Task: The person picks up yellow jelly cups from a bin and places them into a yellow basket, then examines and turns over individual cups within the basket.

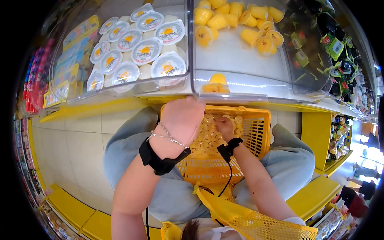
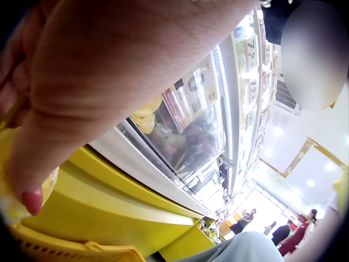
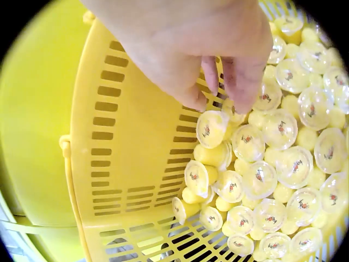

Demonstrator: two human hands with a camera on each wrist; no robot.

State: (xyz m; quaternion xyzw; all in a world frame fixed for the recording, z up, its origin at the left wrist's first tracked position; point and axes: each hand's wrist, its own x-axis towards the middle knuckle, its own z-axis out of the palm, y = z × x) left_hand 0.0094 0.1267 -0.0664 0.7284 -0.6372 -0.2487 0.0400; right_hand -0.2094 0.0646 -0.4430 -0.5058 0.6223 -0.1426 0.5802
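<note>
The right hand (image 3: 212, 43) reaches down into the basket (image 3: 144, 125), thumb apart from the bent fingers, tips at the cups (image 3: 281, 161); whether it pinches one, I cannot tell. The left hand (image 1: 182, 124) is higher, over the basket's far rim and close to the front lip of the clear bin (image 1: 260, 64), its thumb and fingers gripping a yellow cup (image 2: 50, 185), mostly hidden.

The slotted basket wall stands just beside the right thumb, with open room between it and the pile.

The basket sits between the person's legs (image 1: 132, 140) on pale floor tiles (image 1: 80, 150). Beyond, the bin holds white-lidded tubs (image 1: 146, 51) left of a divider and more yellow cups (image 1: 224, 18) right of it; stocked shelves flank both sides.

The basket's cups are small, tapered and yellow, their clear round lids printed with a little figure, lying at mixed angles.
</note>
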